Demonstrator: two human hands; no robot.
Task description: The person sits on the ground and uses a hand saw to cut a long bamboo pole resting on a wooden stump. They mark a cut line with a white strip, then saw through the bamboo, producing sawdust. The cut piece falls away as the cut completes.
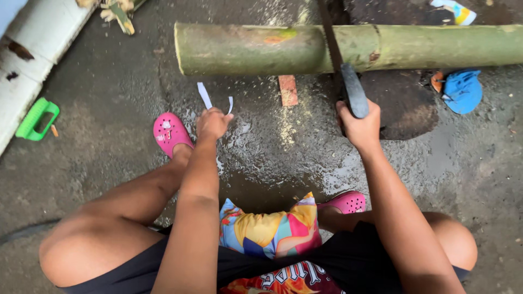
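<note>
On wet, dark concrete ground (109,92), far from the squatting person, a thick green bamboo pole (245,49) lies crosswise, its cut end at left, the rest running off the right edge. Pale sawdust is scattered on the ground below it.

Right hand (359,128): closed in a full fist around the dark handle of a handsaw (354,90). The blade runs away from the hand and crosses the pole right of its middle; whether the teeth sit in a cut, I cannot tell.

Left hand (212,122): curled shut, pinching a thin white strip (205,96) that sticks out toward the pole. Hand is near the pole, not touching it.

Pink clogs: one (169,133) just left of the left hand, the other (346,201) near, under the right forearm. A patterned cushion (272,228) sits between the knees.

Also noted: small reddish wood block (288,90) under the pole; blue cloth (462,90) at right; green plastic handle-shaped object (37,118) at far left beside a white ledge (32,43).
</note>
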